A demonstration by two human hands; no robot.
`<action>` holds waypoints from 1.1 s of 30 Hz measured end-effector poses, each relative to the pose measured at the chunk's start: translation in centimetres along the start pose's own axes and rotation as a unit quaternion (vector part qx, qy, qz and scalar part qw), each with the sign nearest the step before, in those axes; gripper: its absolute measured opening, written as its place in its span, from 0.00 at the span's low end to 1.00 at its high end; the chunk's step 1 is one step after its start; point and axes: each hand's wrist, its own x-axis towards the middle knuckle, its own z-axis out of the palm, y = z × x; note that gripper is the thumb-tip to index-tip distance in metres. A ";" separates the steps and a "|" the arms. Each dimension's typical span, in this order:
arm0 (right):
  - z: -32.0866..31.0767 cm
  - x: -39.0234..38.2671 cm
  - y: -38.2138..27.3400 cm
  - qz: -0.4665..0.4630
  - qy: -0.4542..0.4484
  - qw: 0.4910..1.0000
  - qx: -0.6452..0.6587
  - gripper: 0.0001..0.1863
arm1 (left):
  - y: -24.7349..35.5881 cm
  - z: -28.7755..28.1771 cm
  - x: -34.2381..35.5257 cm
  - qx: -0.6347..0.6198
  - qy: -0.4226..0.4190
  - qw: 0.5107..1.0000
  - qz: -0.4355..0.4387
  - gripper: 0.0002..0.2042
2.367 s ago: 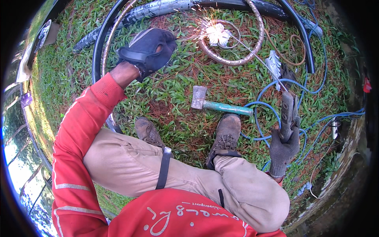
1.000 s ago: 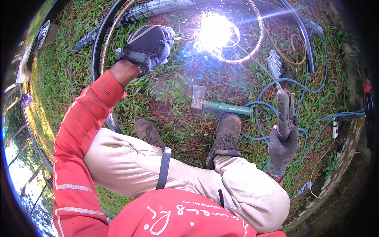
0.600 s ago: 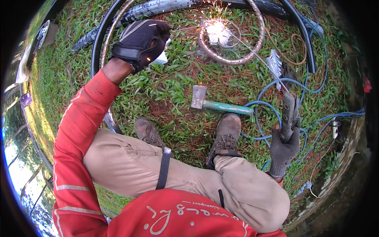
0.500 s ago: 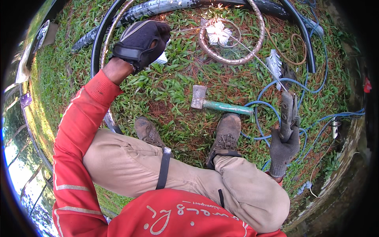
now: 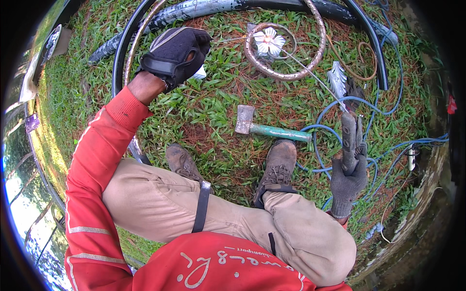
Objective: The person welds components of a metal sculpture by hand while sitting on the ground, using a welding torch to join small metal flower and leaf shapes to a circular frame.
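My left hand [image 5: 177,51], in a black glove, is closed on a thin metal rod [image 5: 230,39]. The rod's far end reaches a silvery metal flower [image 5: 269,42] inside a ring of curled, scuffed metal bar [image 5: 286,76]. In a grey knitted glove, my right hand [image 5: 349,182] grips a dark welding electrode holder [image 5: 348,138]. A long, thin welding electrode [image 5: 318,72] runs from the holder's jaws up to the flower. An orange-tinted spot shows at the flower's middle.
A green-handled hammer [image 5: 276,131] lies on the grass before my boots. Blue hose or cable [image 5: 320,127] loops around my right hand. Beyond are a silvery leaf-shaped piece [image 5: 336,80], a thick black-and-grey pipe [image 5: 189,10] and a curved black bar [image 5: 118,63].
The bright glare and flying sparks at the flower have gone, so its petals show clearly. My right hand and the holder have shifted slightly left; my left hand barely moved.
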 end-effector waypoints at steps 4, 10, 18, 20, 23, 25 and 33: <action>-0.2 0.0 -0.1 0.004 -0.009 1.000 -0.012 0.23 | 0.0 0.3 0.3 0.002 -0.012 1.000 -0.004 0.14; 0.1 -0.2 0.2 0.000 0.002 1.000 0.006 0.19 | -2.3 2.3 0.1 -0.050 0.090 0.990 0.097 0.06; -0.3 0.1 -0.7 0.012 -0.015 0.999 -0.035 0.16 | -0.6 1.3 0.4 -0.022 0.013 1.000 0.016 0.09; -0.2 0.1 -0.7 0.008 -0.016 0.999 -0.029 0.16 | 0.3 1.2 0.5 0.016 0.011 1.000 -0.016 0.08; 0.5 0.1 -0.8 0.002 0.006 0.998 0.055 0.18 | -1.9 1.1 -0.1 -0.006 0.043 0.996 0.073 0.09; -0.1 0.1 -1.5 0.006 0.029 0.999 0.024 0.18 | 0.6 0.4 0.1 0.000 0.006 1.000 -0.024 0.11; -0.2 0.1 -1.1 0.005 0.022 1.000 -0.013 0.17 | 0.7 -0.4 0.3 -0.015 -0.044 0.997 -0.055 0.14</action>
